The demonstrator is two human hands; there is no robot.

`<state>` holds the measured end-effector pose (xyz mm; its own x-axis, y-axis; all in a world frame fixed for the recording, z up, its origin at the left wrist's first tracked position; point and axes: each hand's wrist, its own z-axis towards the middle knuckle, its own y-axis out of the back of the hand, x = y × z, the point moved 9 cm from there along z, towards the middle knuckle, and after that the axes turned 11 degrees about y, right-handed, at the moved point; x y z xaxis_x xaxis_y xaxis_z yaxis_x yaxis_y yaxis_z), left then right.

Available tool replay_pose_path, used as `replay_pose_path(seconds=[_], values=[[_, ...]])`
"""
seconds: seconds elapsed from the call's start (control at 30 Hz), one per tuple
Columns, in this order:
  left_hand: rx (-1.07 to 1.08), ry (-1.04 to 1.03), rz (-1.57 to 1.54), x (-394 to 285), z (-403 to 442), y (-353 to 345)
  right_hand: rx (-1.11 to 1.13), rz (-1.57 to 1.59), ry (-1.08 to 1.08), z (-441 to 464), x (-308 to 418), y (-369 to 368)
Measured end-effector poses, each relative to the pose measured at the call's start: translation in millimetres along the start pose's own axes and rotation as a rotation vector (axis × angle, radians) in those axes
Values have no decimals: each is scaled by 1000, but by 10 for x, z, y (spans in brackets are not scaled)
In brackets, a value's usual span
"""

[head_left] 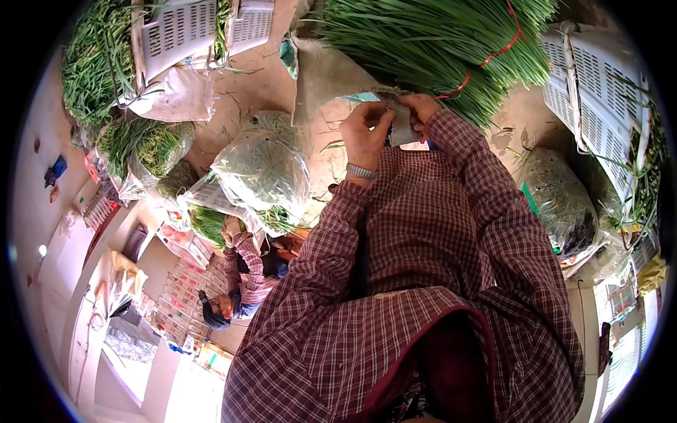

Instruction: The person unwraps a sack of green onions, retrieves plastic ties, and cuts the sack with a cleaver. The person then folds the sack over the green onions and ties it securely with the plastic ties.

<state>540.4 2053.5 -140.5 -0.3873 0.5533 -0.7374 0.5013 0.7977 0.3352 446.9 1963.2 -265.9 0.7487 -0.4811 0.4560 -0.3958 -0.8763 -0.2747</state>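
Head view: right fingers (pixel 417 103) grip sacking (pixel 328 81); stacked packs' (pixel 189 296) red print illegible.

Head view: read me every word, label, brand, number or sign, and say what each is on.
No text is legible.
Pale packages, lower left: red markings, too small to read.
Wristband: no readable marking.
Green bundle: no lettering visible.

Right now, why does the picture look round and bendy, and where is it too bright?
In the head view, corners are black and shapes curve near the edges, probably from a wide round lens; in that same head view, the lower-left patch glares white, while the green bundle shows separate leaves.
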Motion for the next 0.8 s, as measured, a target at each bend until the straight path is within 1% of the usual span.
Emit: replay_pose_path(seconds=[0.03,0.1,0.13,0.2,0.33,0.4,0.47,0.53,0.6,0.63,0.67,0.7,0.8], values=[[2,-2,0,-10,-6,-18,-2,1,2,-46,38,-38],[-84,-34,59,-47,-24,20,-96,-58,46,-112,130,-18],[-83,-36,59,-40,-17,11,-96,-57,47,-106,131,4],[-101,-81,55,-90,-1,11,34,-67,16,-94,115,-55],[-110,-97,161,-174,33,8,51,-58,64,-105,170,-42],[-114,-162,169,-251,50,6,142,-83,137,-117,280,-71],[-70,-159,128,-241,91,6,99,-129,117,-109,326,-9],[91,41,-215,-87,155,-34,59,-176,99,-87,343,56],[117,53,-205,-12,161,-26,85,-215,50,-90,349,56],[98,4,-127,11,159,-17,84,-213,50,-103,370,51],[79,-44,-49,34,155,-16,55,-184,46,-120,384,62],[74,-35,-10,20,126,-39,26,-154,43,-136,394,73],[52,-72,41,-59,72,-78,14,-112,29,-77,322,76]])
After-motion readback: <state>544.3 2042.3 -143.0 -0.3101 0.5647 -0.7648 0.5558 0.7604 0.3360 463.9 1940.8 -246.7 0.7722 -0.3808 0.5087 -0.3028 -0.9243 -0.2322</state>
